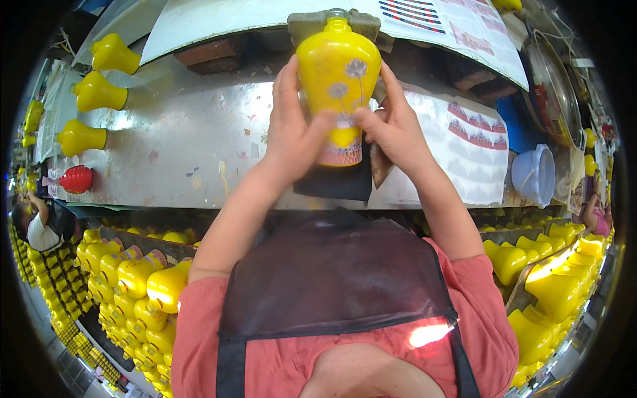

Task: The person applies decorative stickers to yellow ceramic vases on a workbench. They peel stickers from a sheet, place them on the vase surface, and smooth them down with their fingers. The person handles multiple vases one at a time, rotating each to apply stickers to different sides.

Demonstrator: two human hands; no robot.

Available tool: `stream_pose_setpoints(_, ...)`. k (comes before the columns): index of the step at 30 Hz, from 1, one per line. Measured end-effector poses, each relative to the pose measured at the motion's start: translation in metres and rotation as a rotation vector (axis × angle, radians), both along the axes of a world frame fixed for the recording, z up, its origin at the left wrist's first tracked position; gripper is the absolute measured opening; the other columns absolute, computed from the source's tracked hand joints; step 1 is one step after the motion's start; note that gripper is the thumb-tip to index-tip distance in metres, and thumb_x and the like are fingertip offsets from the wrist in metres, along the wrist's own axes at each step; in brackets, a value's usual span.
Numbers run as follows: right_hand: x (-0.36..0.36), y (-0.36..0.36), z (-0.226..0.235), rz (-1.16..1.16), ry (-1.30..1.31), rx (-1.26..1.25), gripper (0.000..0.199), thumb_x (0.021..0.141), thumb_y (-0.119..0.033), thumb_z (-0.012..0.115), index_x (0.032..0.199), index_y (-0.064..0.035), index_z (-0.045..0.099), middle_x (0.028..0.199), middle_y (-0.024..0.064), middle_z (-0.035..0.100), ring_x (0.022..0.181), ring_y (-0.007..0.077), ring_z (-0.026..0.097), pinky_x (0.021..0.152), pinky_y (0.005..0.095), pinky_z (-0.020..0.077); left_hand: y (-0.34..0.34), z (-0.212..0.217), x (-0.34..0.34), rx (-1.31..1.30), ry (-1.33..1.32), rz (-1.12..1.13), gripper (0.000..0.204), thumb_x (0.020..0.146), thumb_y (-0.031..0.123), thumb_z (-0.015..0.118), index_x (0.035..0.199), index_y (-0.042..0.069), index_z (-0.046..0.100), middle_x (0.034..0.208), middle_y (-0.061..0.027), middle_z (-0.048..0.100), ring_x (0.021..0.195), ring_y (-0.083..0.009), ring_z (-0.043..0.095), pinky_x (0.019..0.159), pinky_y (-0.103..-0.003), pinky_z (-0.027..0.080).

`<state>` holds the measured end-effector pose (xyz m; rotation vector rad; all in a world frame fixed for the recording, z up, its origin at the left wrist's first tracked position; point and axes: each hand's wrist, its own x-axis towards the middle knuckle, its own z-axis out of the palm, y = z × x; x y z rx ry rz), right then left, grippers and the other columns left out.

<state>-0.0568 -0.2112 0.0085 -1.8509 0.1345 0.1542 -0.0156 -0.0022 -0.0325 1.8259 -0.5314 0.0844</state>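
Note:
A glossy yellow vase (337, 56) lies with its neck pointing away from me and its base towards me. Grey-purple flower decals (356, 68) run down its front, and a patterned band (341, 155) circles the foot. My left hand (292, 129) is wrapped round its left side, the thumb pressed on the lower body. On the opposite side my right hand (396, 129) grips it likewise, thumb near the narrow waist. The neck rests at a grey cloth pad (302, 28). Under the foot lies a black cloth (335, 184). A brown pointed piece (380, 166) sits below my right hand; whether I hold it cannot be told.
Yellow vases (99, 91) and a red one (76, 179) line the left of the metal table (199, 152). Printed decal sheets (464, 142) and a pale blue bucket (533, 176) are at right. Many yellow vases (136, 275) stand in racks on both sides of me.

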Motion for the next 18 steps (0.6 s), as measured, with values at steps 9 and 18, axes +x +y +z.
stream_pose_setpoints(9,-0.004,-0.007,-0.007,0.036,-0.053,0.13,0.084,0.099,-0.029,0.068,0.168,-0.0089,0.024,0.079,0.0036,0.058,0.071,0.0115,0.058,0.067,0.0268,0.0484,-0.001,0.01,-0.007,-0.189,0.179,-0.067,0.083,0.102,0.02,0.058,0.166,0.0,0.01,0.154,-0.0259,0.048,0.14,-0.0331,0.053,0.114,-0.041,0.043)
stream_pose_setpoints(18,-0.005,0.007,-0.01,-0.051,-0.181,-0.081,0.084,0.098,-0.031,0.068,0.166,-0.0063,0.026,0.074,0.006,0.056,0.065,0.0123,0.055,0.062,0.0284,0.0468,-0.004,0.007,-0.005,-0.124,0.187,-0.036,0.091,0.1,0.023,0.061,0.166,0.001,0.002,0.15,-0.0279,0.052,0.135,-0.0391,0.057,0.112,-0.042,0.045)
